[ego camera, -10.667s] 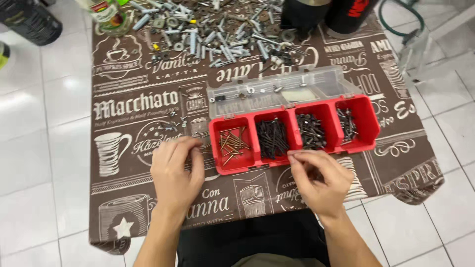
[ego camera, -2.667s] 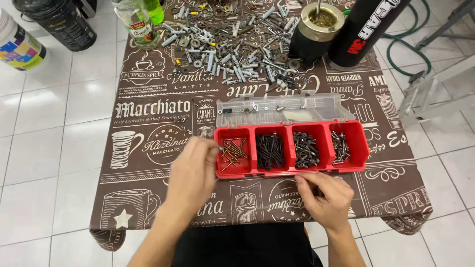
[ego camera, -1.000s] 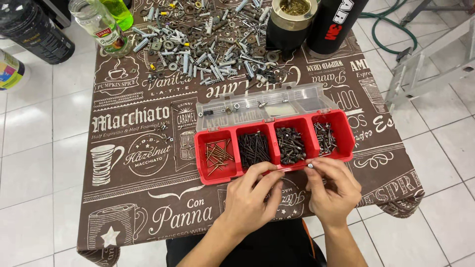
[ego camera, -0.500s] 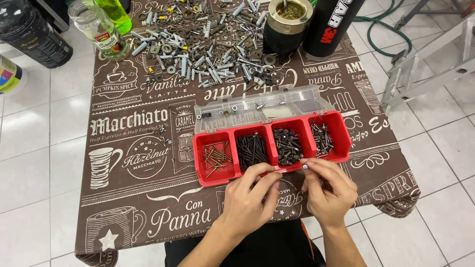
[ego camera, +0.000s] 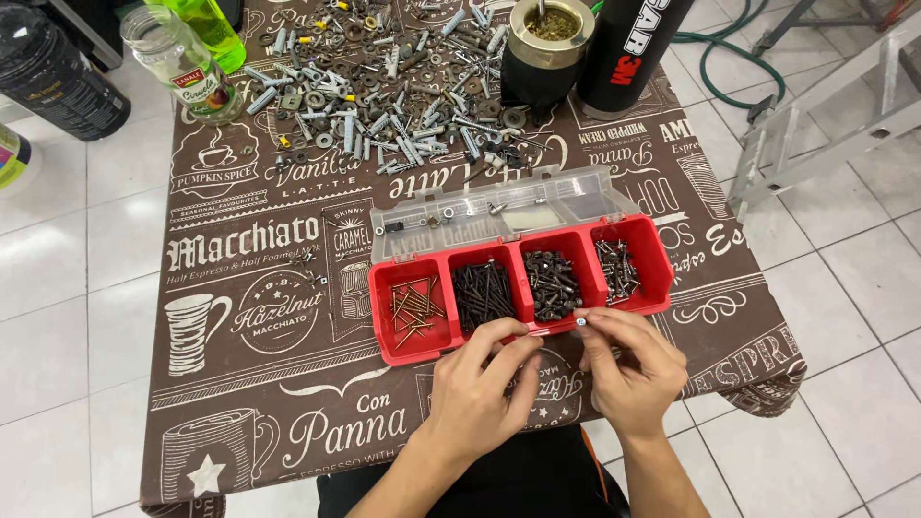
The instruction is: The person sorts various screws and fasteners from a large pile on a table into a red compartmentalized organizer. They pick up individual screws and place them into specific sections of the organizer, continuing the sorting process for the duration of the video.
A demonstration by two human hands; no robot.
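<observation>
Head view: a table covered with a brown printed cloth stands on a white tiled floor. A grey metal frame and a green hose lie on the floor beyond the table's right side.

One red organiser tray sits near the front edge, with its clear lid folded open behind it. The tray has four compartments, each holding screws: brass-coloured at far left, dark in the other three. Behind the tray lies one loose pile of mixed hardware. At the far edge stand one glass jar, one green bottle, one metal-rimmed cup and one black cylinder.

Two hands work just in front of the tray. Left hand: fingers curled, tips near the tray's front wall; whether it holds anything cannot be told. Right hand: fingertips pinch one small screw at the tray's front rim, below the third compartment.
</observation>
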